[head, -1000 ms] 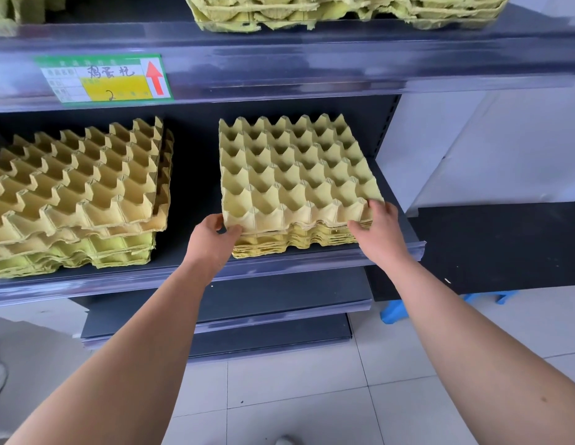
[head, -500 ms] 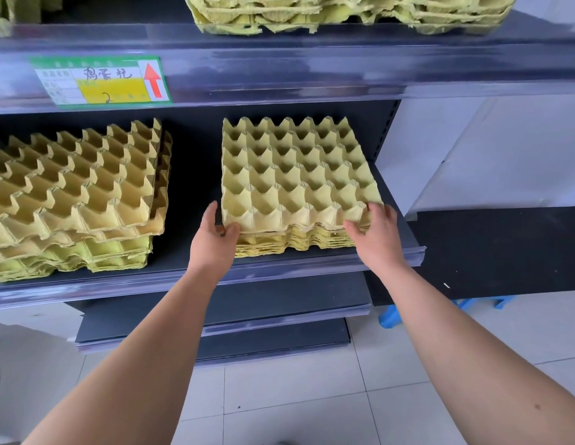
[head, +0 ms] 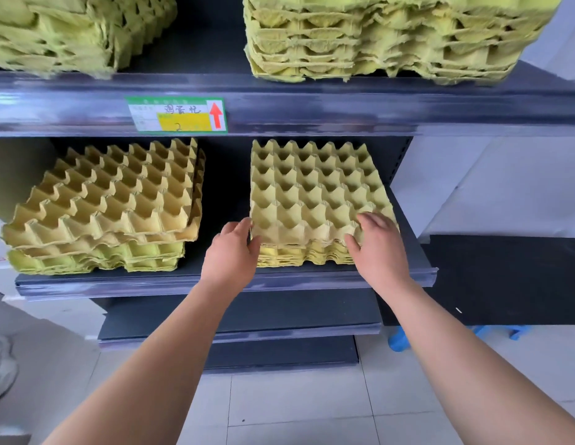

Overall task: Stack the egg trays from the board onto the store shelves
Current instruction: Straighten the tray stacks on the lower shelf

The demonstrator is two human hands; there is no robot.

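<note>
Four stacks of egg trays: upper left stack (head: 71, 30), upper right stack (head: 392, 40), centre left stack (head: 112, 203), centre right stack (head: 312, 194). Two hands: left hand (head: 231, 252), right hand (head: 379, 245). One price label (head: 177, 114). One shoe (head: 2, 367).

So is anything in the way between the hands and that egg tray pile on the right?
No, nothing visible. The left hand touches the front left corner of the egg tray pile, and the right hand rests on its front right corner.

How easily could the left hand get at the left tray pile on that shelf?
Probably yes: only bare shelf lies between the left hand and the left pile, whose front stands open.
</note>
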